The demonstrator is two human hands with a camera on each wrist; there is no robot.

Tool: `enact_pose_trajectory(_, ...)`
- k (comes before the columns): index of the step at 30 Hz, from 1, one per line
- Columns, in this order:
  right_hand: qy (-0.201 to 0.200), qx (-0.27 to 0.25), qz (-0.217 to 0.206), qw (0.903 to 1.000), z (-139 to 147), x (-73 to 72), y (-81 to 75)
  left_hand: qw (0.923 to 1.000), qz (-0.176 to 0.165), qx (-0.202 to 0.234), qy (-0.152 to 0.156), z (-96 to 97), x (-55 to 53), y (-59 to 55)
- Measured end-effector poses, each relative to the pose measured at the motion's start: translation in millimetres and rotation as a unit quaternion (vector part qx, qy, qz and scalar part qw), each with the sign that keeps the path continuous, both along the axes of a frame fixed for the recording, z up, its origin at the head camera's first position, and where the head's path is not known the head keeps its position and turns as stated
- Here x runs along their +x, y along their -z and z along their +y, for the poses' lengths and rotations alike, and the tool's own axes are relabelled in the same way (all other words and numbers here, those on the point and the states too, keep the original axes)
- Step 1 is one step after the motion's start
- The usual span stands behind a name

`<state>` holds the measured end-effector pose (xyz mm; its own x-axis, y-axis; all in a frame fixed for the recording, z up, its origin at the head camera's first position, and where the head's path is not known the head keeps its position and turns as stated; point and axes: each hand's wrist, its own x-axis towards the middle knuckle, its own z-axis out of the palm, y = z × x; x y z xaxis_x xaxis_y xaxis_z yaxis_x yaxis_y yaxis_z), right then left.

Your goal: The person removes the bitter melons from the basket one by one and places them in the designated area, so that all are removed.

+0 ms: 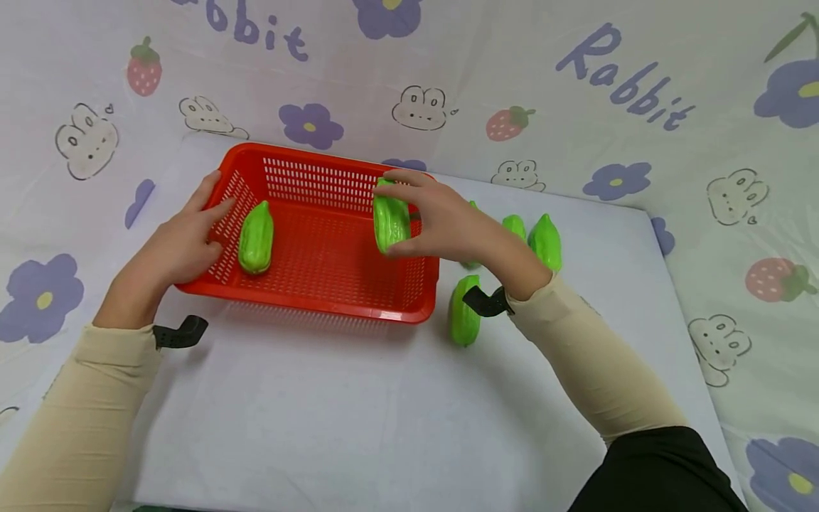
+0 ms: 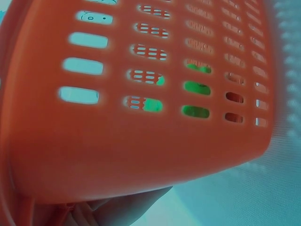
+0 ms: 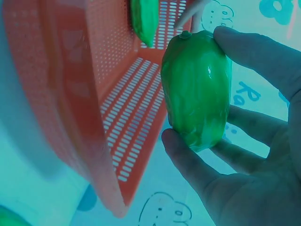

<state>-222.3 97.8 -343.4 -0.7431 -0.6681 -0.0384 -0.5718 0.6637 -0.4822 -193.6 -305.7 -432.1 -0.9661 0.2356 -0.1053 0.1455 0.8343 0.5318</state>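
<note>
My right hand (image 1: 448, 217) grips a glossy green papaya-like fruit (image 1: 390, 222) between thumb and fingers, over the right end of a red plastic basket (image 1: 320, 307). In the right wrist view, the fingertips press both ends of this ribbed fruit (image 3: 197, 89), above the basket's rim. My left hand (image 1: 182, 245) holds the basket's left rim, with fingers reaching over its edge. A similar green fruit (image 1: 256, 238) lies inside near that end. From the left wrist, the slotted basket wall (image 2: 141, 150) fills the view and hides most of the hand.
Right of the basket, more green fruits lie on the white table: one (image 1: 465, 313) by its near corner, another (image 1: 546, 242) farther off, and others partly behind my right hand and forearm. A printed cloth (image 1: 358, 85) hangs behind the table.
</note>
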Motion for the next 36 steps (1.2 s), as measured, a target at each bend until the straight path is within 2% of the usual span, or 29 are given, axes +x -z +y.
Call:
enact_pose_trajectory(9, 0.008, 0.019, -0.002, 0.9998, 16, 2.5, -1.1, 1.0000, -0.001, -0.002, 0.001, 0.7, -0.2, 0.4)
enact_pose_trajectory(16, 0.031, -0.004, -0.028, 0.9991, 29, 8.2, -2.6, 1.0000, -0.006, -0.001, -0.002, 2.2, 1.2, -1.0)
enact_pose_trajectory(36, 0.049, -0.007, -0.036, 0.9981, 56, 21.3, -6.5, 1.0000, -0.005, -0.004, -0.001, 0.7, 1.3, -3.3)
